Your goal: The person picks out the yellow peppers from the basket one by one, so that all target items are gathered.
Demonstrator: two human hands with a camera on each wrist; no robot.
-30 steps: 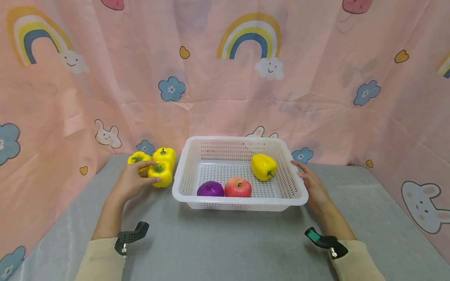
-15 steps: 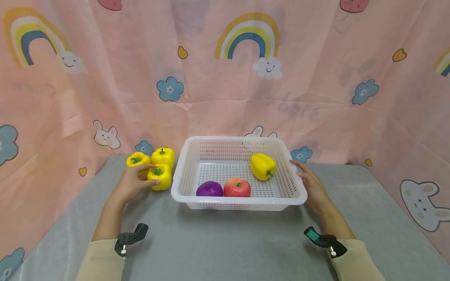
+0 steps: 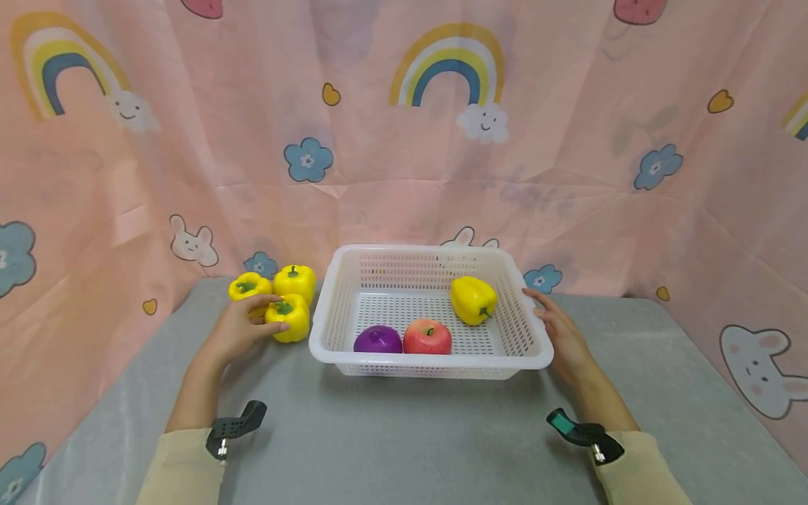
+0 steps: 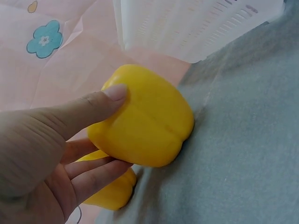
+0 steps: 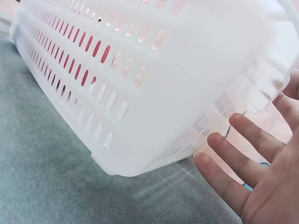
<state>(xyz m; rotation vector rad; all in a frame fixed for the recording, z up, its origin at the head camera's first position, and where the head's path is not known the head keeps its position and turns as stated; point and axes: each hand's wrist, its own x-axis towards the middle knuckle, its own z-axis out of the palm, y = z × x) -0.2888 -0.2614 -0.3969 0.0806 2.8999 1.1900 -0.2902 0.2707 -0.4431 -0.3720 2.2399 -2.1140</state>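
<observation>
My left hand (image 3: 243,326) pinches the front yellow bell pepper (image 3: 292,322), thumb on the near side and fingers beyond it. The left wrist view shows that bell pepper (image 4: 145,116) close up, its smooth lobed side under the thumb. Two more yellow bell peppers stand behind it, one at the back left (image 3: 248,284) and another at the back right (image 3: 295,280). At the white plastic basket (image 3: 429,361), my right hand (image 3: 564,340) touches the right rim. Its fingers (image 5: 224,172) reach out nearly straight along the basket wall in the right wrist view.
Inside the basket lie a purple onion-like ball (image 3: 377,339), a red apple (image 3: 427,337) and another yellow bell pepper (image 3: 473,300) on its side. The grey table (image 3: 404,442) meets a pink patterned cloth (image 3: 404,203) at the back.
The front bell pepper has shifted slightly toward me in my left hand, opening up its separation from the back right one. My right hand and the basket have stayed in place.
</observation>
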